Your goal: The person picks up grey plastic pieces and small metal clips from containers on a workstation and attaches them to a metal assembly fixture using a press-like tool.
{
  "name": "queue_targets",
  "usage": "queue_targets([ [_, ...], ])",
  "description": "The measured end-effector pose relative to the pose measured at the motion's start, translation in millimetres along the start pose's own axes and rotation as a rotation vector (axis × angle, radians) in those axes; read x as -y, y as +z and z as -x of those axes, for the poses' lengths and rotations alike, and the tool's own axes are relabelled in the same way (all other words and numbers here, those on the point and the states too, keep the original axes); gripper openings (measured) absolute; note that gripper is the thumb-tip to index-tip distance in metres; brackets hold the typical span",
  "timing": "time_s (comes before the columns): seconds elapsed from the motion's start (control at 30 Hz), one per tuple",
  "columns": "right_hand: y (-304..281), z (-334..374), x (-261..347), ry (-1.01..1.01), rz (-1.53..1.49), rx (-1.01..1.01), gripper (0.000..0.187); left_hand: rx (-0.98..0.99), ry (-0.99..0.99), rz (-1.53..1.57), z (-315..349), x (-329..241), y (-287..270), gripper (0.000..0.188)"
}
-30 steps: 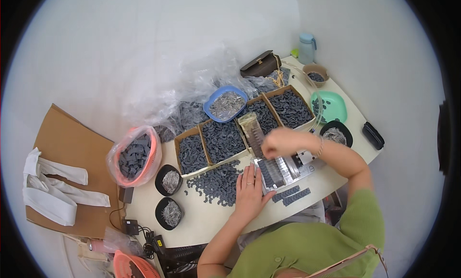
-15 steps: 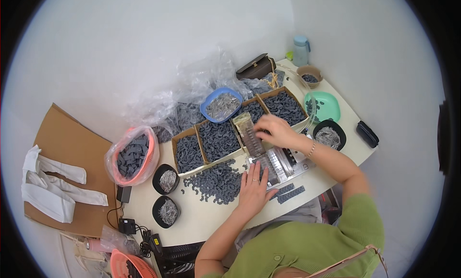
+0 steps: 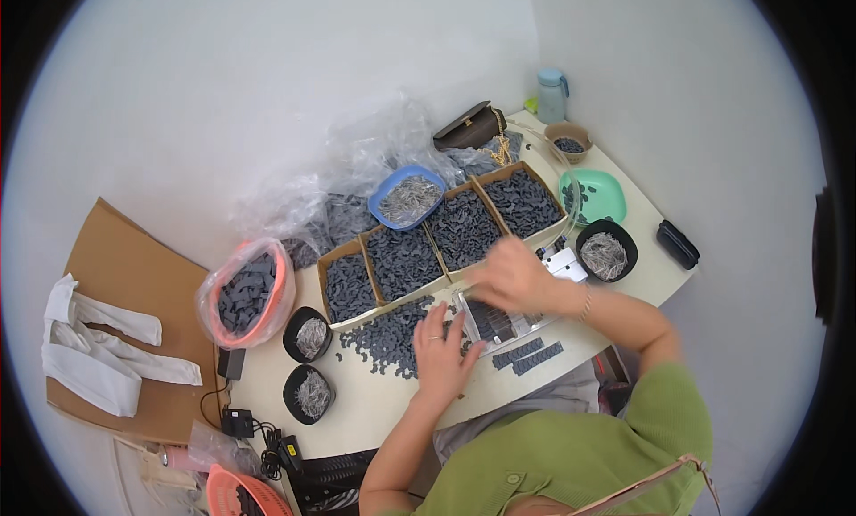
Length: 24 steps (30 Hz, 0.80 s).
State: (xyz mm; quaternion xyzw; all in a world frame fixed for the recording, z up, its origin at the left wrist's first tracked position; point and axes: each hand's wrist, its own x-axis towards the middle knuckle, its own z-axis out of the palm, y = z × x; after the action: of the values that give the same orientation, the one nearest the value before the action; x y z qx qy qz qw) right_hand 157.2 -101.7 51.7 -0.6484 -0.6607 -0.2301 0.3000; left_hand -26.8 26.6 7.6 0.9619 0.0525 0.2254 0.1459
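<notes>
We rest our left hand [image 3: 440,348] flat, fingers spread, on the loose dark parts [image 3: 385,336]. Our right hand [image 3: 508,275] hovers over the tray [image 3: 496,323] directly right; grip unclear.

A small assembly workshop: sorting boxes [image 3: 406,262] of dark parts crowd the table [image 3: 642,275].

The left hand [image 3: 441,351] lay flat on the table [image 3: 374,409] beside a heap of dark parts [image 3: 388,333], while the right hand [image 3: 508,280], blurred, hovered over a metal tray [image 3: 499,320] near the front edge, below three cardboard boxes [image 3: 406,262].
</notes>
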Motion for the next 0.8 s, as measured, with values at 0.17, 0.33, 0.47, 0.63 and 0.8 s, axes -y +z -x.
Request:
queue_targets([
  [0.17, 3.3, 72.0, 49.7, -0.233, 0.058, 0.129, 0.026, -0.061, -0.095, 0.099, 18.8, 17.0, -9.3, 0.050],
  [0.33, -4.4, 73.7, 76.3, -0.088, 0.157, 0.220, 0.030, -0.028, -0.076, 0.124, 20.2, 15.7, -9.8, 0.048],
  [0.47, -5.5, 72.1, 82.2, -0.153, 0.286, 0.309, 0.028, 0.006, -0.063, 0.141, 18.6, 12.3, -6.9, 0.047],
  [0.63, -0.7, 72.8, 69.9, -0.168, 0.166, 0.226, 0.025, 0.029, 0.003, 0.109, 17.5, 10.9, -7.8, 0.044],
  [0.8, -1.6, 54.0, 23.2, -0.190, 0.068, -0.032, 0.033, 0.067, 0.158, 0.112, 11.9, 9.5, 1.4, 0.036],
])
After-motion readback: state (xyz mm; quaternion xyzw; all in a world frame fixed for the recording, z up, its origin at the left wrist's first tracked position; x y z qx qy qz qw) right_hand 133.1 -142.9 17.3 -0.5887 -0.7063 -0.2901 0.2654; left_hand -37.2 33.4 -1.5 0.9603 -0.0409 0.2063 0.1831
